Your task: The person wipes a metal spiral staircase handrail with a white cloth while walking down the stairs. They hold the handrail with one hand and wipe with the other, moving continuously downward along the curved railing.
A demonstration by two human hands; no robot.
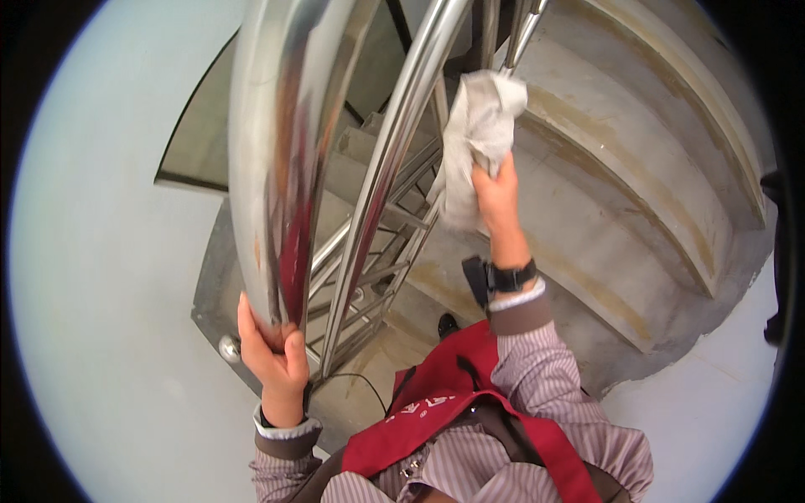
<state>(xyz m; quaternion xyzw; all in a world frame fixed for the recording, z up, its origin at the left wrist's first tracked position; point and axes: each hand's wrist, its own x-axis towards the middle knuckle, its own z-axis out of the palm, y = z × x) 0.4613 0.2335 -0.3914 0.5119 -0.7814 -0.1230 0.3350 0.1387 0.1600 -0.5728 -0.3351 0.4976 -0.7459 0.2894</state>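
Note:
My left hand point(274, 370) is wrapped around the lower end of a thick, polished steel handrail point(255, 157), with the thumb on its near side. A crumpled off-white cloth point(481, 119) is bunched in my right hand point(500, 195), out to the right of the railing. The cloth overlaps the slimmer steel bars point(528, 34) behind it; whether it touches them I cannot tell. Between my hands stands a bright steel railing post point(383, 163). Most of the left fingers are hidden by the handrail.
Curved concrete steps point(591, 170) with brown-stained edges rise at the right. Lower stairs point(352, 163) and crossbars point(377, 273) show through the railing. A pale wall point(113, 283) bounds the left. A thin black cable point(365, 377) hangs near my red apron point(440, 396). My dark shoe point(447, 324) is on a step.

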